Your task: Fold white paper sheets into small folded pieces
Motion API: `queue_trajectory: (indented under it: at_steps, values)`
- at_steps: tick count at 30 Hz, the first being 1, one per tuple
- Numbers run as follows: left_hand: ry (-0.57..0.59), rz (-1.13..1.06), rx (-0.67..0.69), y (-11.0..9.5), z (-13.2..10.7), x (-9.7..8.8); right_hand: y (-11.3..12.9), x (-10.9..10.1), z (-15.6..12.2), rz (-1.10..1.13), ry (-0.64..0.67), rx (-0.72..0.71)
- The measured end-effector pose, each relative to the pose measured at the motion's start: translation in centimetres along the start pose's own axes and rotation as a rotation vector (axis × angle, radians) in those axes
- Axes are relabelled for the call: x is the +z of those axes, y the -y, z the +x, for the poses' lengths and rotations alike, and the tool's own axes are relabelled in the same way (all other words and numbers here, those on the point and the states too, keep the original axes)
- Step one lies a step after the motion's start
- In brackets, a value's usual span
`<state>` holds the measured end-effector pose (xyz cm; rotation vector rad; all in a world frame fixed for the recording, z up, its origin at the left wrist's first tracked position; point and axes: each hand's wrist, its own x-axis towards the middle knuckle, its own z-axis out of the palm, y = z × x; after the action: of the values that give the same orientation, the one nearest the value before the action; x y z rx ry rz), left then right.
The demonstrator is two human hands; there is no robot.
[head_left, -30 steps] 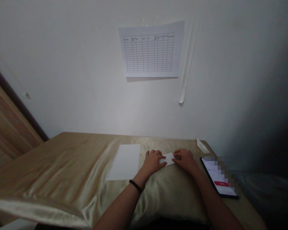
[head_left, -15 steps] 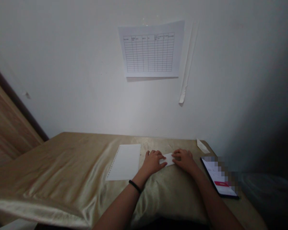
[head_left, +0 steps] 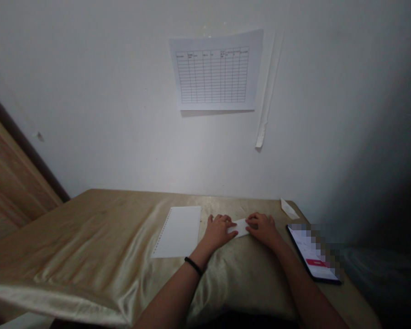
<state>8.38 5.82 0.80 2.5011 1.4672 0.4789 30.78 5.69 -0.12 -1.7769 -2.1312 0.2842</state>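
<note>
A small piece of folded white paper (head_left: 240,227) lies on the gold cloth between my two hands. My left hand (head_left: 220,230), with a black band on its wrist, grips the paper's left end between thumb and forefinger. At the right end, my right hand (head_left: 263,228) pinches the paper the same way. Parts of both ends are hidden under the fingers. To the left of my left hand rests a white sheet (head_left: 178,232) with punched holes down its left edge.
A tablet (head_left: 310,256) with a lit screen lies right of my right arm. A white paper scrap (head_left: 289,209) is at the table's back right corner. The gold-clothed table (head_left: 99,237) meets a wall holding a printed grid sheet (head_left: 215,75). Wooden panelling (head_left: 13,169) stands at left.
</note>
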Motion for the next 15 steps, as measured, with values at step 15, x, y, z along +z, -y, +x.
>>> queue_trajectory:
  at_steps: [15]
  values:
    - [0.004,0.071,0.022,0.05,-0.02,0.24,-0.22,0.14,0.19,0.007,-0.004,-0.010]
